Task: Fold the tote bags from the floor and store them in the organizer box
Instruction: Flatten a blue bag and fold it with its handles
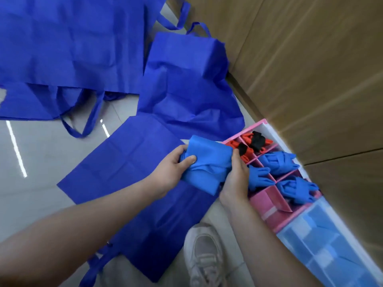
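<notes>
Tiled floor [41, 162]: folded bag [207, 164] gripped between left hand [172, 170], right hand [236, 177], seemingly beside organizer [267, 201].

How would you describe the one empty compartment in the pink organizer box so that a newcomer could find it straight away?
Start at the brown cardboard wall on the right; the pink organizer box lies along its foot. The empty compartment is on the side of the box nearest the person, just beyond the right hand. Other visible cells hold folded blue or red bags; this one shows only bare pink walls.
</notes>
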A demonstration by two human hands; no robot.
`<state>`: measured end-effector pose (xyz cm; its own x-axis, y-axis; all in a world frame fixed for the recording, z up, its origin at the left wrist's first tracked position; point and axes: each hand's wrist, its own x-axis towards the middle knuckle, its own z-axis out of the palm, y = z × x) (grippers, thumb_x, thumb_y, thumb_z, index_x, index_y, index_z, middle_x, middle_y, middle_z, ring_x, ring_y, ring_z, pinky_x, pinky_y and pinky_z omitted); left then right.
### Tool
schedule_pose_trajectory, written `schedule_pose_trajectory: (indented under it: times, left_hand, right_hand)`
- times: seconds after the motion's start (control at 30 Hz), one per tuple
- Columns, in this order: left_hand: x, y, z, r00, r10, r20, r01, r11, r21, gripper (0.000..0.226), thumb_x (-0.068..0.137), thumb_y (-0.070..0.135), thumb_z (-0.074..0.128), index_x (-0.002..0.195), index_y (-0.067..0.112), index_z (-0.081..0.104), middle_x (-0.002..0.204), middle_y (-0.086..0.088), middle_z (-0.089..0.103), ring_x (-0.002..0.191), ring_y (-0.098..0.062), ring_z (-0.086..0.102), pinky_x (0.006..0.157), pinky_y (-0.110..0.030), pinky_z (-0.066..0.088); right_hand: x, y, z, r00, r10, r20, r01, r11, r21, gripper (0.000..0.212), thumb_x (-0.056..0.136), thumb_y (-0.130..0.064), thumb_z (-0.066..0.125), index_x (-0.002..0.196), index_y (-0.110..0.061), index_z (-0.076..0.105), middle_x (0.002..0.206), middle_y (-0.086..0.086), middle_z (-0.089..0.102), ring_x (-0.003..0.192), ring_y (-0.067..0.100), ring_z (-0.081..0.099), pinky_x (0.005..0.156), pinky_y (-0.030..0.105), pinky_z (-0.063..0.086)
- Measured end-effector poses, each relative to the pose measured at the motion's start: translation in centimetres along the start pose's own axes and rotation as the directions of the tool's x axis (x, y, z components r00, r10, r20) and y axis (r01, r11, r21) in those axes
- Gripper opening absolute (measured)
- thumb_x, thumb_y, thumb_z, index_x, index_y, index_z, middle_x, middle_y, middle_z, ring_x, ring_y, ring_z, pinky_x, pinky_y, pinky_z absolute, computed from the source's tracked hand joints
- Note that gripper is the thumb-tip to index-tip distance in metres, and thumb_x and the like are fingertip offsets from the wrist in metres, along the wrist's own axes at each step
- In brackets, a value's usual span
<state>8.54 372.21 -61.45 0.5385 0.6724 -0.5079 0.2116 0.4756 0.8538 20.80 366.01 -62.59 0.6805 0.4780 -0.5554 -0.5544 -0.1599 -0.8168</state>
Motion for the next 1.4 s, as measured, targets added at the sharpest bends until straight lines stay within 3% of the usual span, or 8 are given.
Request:
schedule_pose_trajectory:
  times: [0.27, 0.43, 0.6, 0.7, 0.9, 1.2, 1.27, 1.4]
  left_hand:
    - [1.5, -0.2, 6.9, 0.994, 0.023, 0.110, -0.027, 0.999, 0.034, 0.014, 0.096, 0.015, 0.050, 0.104, 0.024, 0.057, 0.094, 0.008, 0.066, 0.082, 0.000, 0.063, 0.069, -0.014, 0.049]
    - [2.3, 0.1, 10.1, 0.985, -0.025, 0.172, 0.019, 0.999, 0.034, 0.015, 0.097, 0.015, 0.048, 0.102, 0.026, 0.056, 0.092, 0.010, 0.066, 0.083, -0.003, 0.064, 0.076, -0.025, 0.054]
    - [2.9, 0.4, 12.1, 0.968, -0.143, 0.204, 0.162, 0.984, -0.080, 0.018, 0.099, 0.022, 0.044, 0.115, 0.025, 0.053, 0.107, 0.006, 0.066, 0.092, -0.011, 0.066, 0.062, -0.028, 0.053]
    - [3.2, 0.3, 12.7, 0.960, -0.189, 0.208, 0.224, 0.962, -0.160, 0.020, 0.099, 0.025, 0.043, 0.117, 0.023, 0.052, 0.111, 0.001, 0.066, 0.093, -0.016, 0.066, 0.061, -0.028, 0.053]
    - [3.9, 0.4, 11.2, 0.962, -0.219, 0.165, 0.230, 0.972, -0.051, 0.013, 0.099, 0.025, 0.045, 0.105, 0.024, 0.056, 0.099, 0.004, 0.067, 0.086, -0.012, 0.066, 0.077, -0.037, 0.056]
    - [3.2, -1.0, 8.3, 0.960, -0.271, 0.075, 0.277, 0.957, -0.084, 0.015, 0.099, 0.024, 0.045, 0.111, 0.020, 0.054, 0.100, 0.004, 0.065, 0.082, -0.009, 0.064, 0.059, -0.024, 0.054]
    - [3.4, -1.3, 8.6, 0.965, -0.261, 0.021, 0.261, 0.959, -0.106, 0.012, 0.099, 0.025, 0.045, 0.107, 0.021, 0.054, 0.099, 0.004, 0.064, 0.082, -0.010, 0.062, 0.058, -0.024, 0.052]
    - [3.8, -1.8, 9.2, 0.993, -0.096, -0.067, 0.103, 0.988, 0.115, 0.022, 0.099, 0.030, 0.043, 0.119, 0.021, 0.048, 0.105, 0.004, 0.062, 0.093, -0.011, 0.060, 0.078, -0.024, 0.050]
  right_hand:
    - [2.4, -3.9, -7.0, 0.953, 0.301, 0.037, -0.302, 0.935, 0.187, 0.023, 0.089, -0.023, 0.048, 0.101, -0.010, 0.062, 0.112, 0.016, 0.065, 0.094, 0.031, 0.061, 0.097, 0.046, 0.045]
    - [2.2, -4.5, -9.8, 0.947, 0.318, -0.041, -0.294, 0.913, 0.283, 0.022, 0.090, -0.027, 0.049, 0.100, -0.013, 0.063, 0.105, 0.012, 0.066, 0.086, 0.027, 0.065, 0.074, 0.038, 0.051]
    - [0.7, -5.8, -11.9, 0.991, -0.074, 0.115, 0.069, 0.996, 0.047, 0.012, 0.098, -0.011, 0.044, 0.109, -0.009, 0.047, 0.094, 0.002, 0.058, 0.077, 0.002, 0.061, 0.059, 0.017, 0.051]
    - [0.6, -6.2, -13.0, 0.913, -0.259, 0.314, 0.290, 0.956, -0.053, 0.039, 0.088, 0.007, 0.055, 0.120, -0.006, 0.038, 0.106, 0.000, 0.056, 0.089, -0.005, 0.062, 0.071, 0.013, 0.049]
    - [1.3, -6.2, -14.6, 0.891, -0.182, 0.416, 0.373, 0.817, -0.440, 0.069, 0.062, -0.011, 0.081, 0.113, -0.038, 0.043, 0.117, -0.016, 0.051, 0.099, 0.001, 0.055, 0.084, 0.019, 0.047]
    - [2.5, -4.8, -12.9, 0.784, -0.303, 0.542, 0.621, 0.375, -0.689, 0.025, 0.078, -0.004, 0.064, 0.075, -0.022, 0.046, 0.082, -0.006, 0.049, 0.073, 0.013, 0.050, 0.068, 0.037, 0.048]
    - [2.2, -4.2, -12.8, 0.788, -0.310, 0.531, 0.615, 0.438, -0.656, 0.020, 0.080, -0.002, 0.057, 0.079, -0.020, 0.049, 0.092, -0.003, 0.051, 0.080, 0.008, 0.052, 0.071, 0.022, 0.047]
    - [1.2, -4.4, -12.2, 0.932, -0.074, 0.354, 0.214, 0.902, -0.376, 0.023, 0.090, -0.019, 0.055, 0.108, -0.030, 0.048, 0.109, -0.010, 0.054, 0.094, -0.006, 0.056, 0.077, 0.010, 0.045]
